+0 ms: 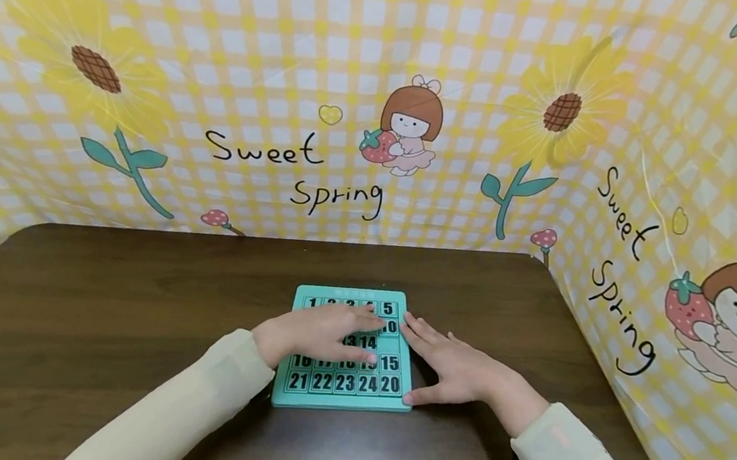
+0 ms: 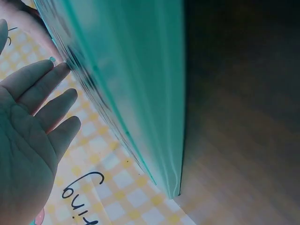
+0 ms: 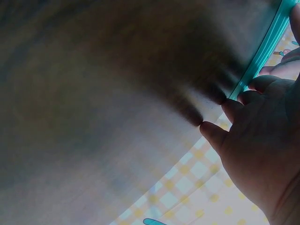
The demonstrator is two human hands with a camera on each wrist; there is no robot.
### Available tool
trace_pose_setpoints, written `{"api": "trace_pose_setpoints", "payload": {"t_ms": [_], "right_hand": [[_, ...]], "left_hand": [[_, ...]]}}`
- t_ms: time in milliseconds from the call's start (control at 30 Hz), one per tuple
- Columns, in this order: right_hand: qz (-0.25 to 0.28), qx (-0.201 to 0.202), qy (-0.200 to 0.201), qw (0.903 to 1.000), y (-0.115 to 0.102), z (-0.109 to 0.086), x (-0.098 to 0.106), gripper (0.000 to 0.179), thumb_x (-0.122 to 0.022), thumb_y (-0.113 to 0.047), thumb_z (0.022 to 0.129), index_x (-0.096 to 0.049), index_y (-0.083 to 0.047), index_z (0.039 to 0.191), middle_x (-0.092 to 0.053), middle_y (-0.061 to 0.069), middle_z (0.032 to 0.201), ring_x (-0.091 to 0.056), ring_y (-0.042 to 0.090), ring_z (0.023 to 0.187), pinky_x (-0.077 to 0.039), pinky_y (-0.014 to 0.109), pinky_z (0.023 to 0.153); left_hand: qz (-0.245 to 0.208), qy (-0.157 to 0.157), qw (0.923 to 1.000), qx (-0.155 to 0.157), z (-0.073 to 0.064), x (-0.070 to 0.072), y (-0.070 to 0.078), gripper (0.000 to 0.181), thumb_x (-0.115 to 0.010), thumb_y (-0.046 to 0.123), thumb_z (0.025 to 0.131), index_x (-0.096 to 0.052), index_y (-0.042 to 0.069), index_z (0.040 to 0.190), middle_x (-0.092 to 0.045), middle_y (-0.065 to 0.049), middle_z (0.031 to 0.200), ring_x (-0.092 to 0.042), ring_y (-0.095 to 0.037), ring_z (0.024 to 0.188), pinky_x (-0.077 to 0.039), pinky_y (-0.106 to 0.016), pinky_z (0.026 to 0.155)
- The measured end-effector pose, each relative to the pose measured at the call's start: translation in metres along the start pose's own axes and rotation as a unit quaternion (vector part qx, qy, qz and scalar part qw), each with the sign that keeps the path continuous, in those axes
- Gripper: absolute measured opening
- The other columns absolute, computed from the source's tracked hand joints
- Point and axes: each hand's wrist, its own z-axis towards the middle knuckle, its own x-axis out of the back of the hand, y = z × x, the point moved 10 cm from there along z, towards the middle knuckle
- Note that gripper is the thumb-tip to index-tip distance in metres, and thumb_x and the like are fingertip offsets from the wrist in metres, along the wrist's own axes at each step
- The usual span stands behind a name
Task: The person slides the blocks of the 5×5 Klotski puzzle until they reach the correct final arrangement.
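A teal number slide puzzle lies flat on the table, its black-numbered tiles set in rows. My left hand reaches over it from the left with fingers extended, covering much of the upper and middle rows. Its fingertips are at the 10 tile, and the thumb lies lower, close to the 14 and 19. A gap without a tile shows below the 10 tile. My right hand is spread along the puzzle's right edge, fingertips and thumb right at the frame. In the left wrist view, the puzzle's thick side stands beside the fingers.
The dark wooden table extends around the puzzle. A yellow checked cloth with flowers, cartoon figures and lettering hangs along its back and right sides.
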Motion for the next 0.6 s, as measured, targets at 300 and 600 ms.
{"api": "trace_pose_setpoints", "payload": {"t_ms": [300, 600], "right_hand": [[0.003, 0.002, 0.001, 1.0000, -0.001, 0.000, 0.001, 0.106, -0.064, -0.066, 0.085, -0.009, -0.017, 0.162, 0.001, 0.002, 0.169, -0.009, 0.027, 0.156, -0.017, 0.065, 0.119], [0.007, 0.003, -0.002, 1.0000, -0.002, 0.000, 0.000, 0.106, -0.065, -0.064, 0.086, -0.009, -0.016, 0.161, 0.001, 0.003, 0.169, -0.009, 0.028, 0.156, -0.017, 0.066, 0.118]], "left_hand": [[0.017, -0.003, 0.9998, -0.012, -0.009, 0.001, 0.011, 0.067, -0.054, 0.052, 0.099, -0.045, 0.011, 0.150, -0.042, -0.006, 0.157, -0.030, -0.025, 0.151, -0.031, -0.044, 0.120], [0.040, -0.011, 0.9972, -0.063, -0.025, -0.008, 0.043, 0.062, -0.054, 0.049, 0.100, -0.050, 0.008, 0.147, -0.049, -0.006, 0.152, -0.039, -0.023, 0.146, -0.036, -0.041, 0.117]]}}
